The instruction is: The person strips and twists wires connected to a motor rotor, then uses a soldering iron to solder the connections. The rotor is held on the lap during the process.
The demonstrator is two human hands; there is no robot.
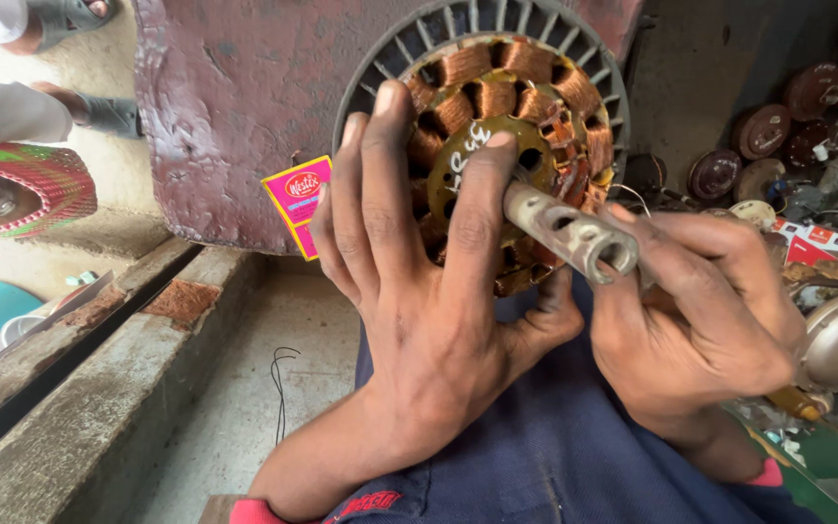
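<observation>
1. We keep our left hand [429,291] spread flat on the stator [501,146], fingers pressing its copper coils [467,66].
2. Our right hand [700,320] grips the hollow shaft [569,231] beside it; we hold it steady, away from the windings.

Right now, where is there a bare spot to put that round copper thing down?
The bare concrete floor between the stone ledge and the person's blue lap is free, except for a thin black wire. The right side is crowded with motor parts.
</observation>
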